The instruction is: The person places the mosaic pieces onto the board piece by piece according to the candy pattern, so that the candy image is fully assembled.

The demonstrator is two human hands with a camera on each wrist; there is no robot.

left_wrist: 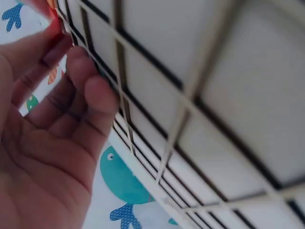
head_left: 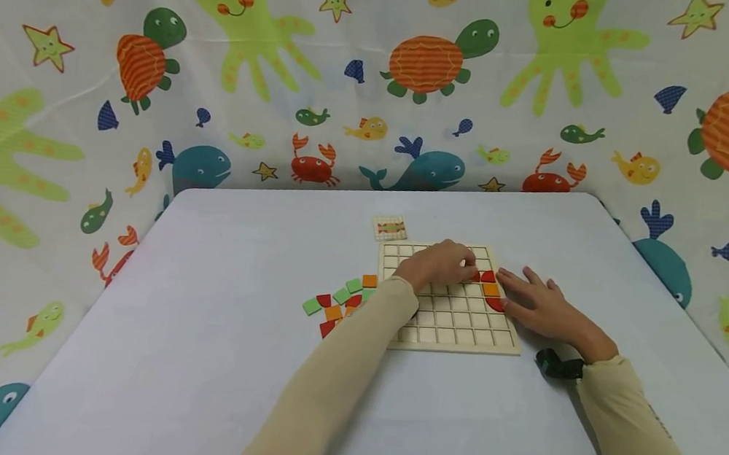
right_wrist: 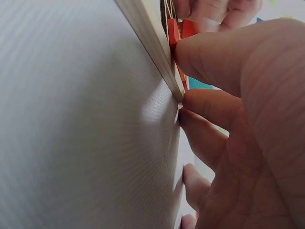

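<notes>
A wooden grid board (head_left: 453, 336) lies on the table. Over its upper right part is my left hand (head_left: 436, 264), its thumb and fingertips pinching a red tile (head_left: 476, 276); in the left wrist view the other fingers curl in close above the grid. Just right of that tile sits another red tile with a curved side (head_left: 489, 276), then an orange square tile (head_left: 490, 289) and a further red curved tile (head_left: 495, 304) below. My right hand (head_left: 544, 309) rests at the board's right edge with fingers spread, its thumb touching the red tile (right_wrist: 173, 34) nearest that edge.
Left of the board lies a loose group of green (head_left: 311, 306), orange (head_left: 333, 313) and red tiles (head_left: 327, 328), partly behind the left sleeve (head_left: 352, 358). A small pattern card (head_left: 390, 228) lies beyond the board's far left corner. A printed sea-animal cloth (head_left: 356, 36) surrounds the white table (head_left: 211, 315).
</notes>
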